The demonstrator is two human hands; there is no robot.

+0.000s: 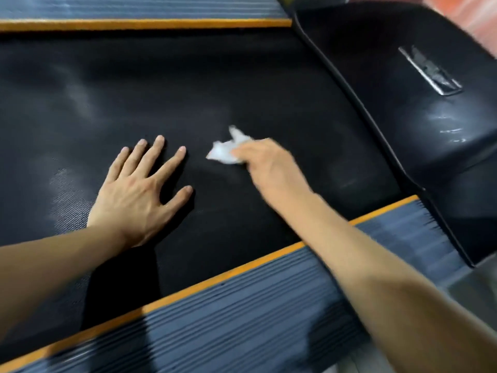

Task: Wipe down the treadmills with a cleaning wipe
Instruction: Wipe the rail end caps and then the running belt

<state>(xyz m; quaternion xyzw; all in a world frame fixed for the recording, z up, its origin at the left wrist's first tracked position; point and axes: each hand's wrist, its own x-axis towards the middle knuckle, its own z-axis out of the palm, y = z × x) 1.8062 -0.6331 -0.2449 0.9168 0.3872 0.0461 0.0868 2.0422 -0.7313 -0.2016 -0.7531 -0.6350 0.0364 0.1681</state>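
Observation:
The black treadmill belt [242, 84] fills the middle of the head view. My left hand [139, 192] lies flat on it with fingers spread and straight. To its right, my right hand [266, 168] grips a crumpled white cleaning wipe [228, 150] and holds it against the belt. The right hand is blurred. Pale, shiny streaks show on the belt at the left.
Ribbed grey side rails with orange edging run along the belt, one near me [255, 313] and one at the far side [139, 8]. The glossy black motor cover [419, 109] with a silver badge rises at the right end of the belt.

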